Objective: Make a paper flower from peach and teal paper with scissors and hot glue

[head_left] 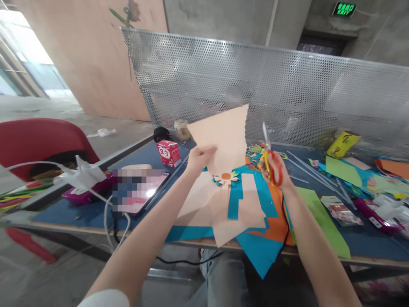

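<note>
My left hand (201,158) pinches the lower left part of a pale peach paper sheet (223,132), held up above the table. The sheet's right edge is cut in a wavy line. To the right of it, my right hand (276,170) grips scissors (267,147) by their red and yellow handles, blades pointing up and apart from the paper. Below the sheet lies a paper flower (225,177) with an orange centre and peach and blue petals. Peach and blue paper pieces (251,192) are spread under and around it.
A perforated metal panel (204,72) stands along the table's back. On the left are a tablet (150,192), a red box (168,152) and white cables (107,213). Paper scraps (255,153), a yellow can (342,144), green paper (329,226) and clear sticks (315,170) lie to the right.
</note>
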A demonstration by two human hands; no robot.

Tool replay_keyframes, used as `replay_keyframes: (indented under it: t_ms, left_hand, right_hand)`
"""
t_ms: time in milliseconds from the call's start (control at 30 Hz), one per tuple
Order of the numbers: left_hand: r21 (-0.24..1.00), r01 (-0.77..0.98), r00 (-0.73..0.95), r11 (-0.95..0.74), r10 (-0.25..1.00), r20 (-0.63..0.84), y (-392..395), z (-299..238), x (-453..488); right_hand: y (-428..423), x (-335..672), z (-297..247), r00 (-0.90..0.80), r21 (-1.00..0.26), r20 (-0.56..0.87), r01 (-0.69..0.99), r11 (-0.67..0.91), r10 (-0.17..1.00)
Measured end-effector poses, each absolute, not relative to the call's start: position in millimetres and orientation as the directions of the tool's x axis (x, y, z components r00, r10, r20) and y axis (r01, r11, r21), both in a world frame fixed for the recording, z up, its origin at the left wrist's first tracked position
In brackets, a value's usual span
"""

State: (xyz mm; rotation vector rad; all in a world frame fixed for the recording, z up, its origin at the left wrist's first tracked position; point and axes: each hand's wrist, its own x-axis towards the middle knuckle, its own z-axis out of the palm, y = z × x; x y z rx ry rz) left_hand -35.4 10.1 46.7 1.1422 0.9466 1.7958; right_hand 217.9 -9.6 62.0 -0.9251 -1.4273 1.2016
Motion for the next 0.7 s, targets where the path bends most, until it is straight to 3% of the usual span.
replay_keyframes:
  t_ms: [133, 300, 500, 700]
  left_hand:
    - [0.843, -0.388, -0.39, -0.372, 0.895, 0.216, 20, 17, -37]
    - [0.822, -0.468, -0.414, -0.323, 0.902, 0.119, 21, 16, -41]
    - [0.832, -0.423, -0.383, -0.359, 0.903, 0.195, 21, 13, -39]
    - [0.82, -0.453, -0.402, -0.351, 0.901, 0.164, 22, 12, -39]
  right_hand:
    - [3, 219, 31, -0.211, -0.97, 0.14, 0.168, 0.177, 0.968]
    - [4, 217, 18, -0.252, -0.861, 0.257, 0.378, 0.339, 0.933]
    - [-11, 211, 24, -0.318, -0.811, 0.186, 0.485, 0.328, 0.93]
    - [-15, 206, 23, -0.335, -0.784, 0.194, 0.512, 0.351, 0.922]
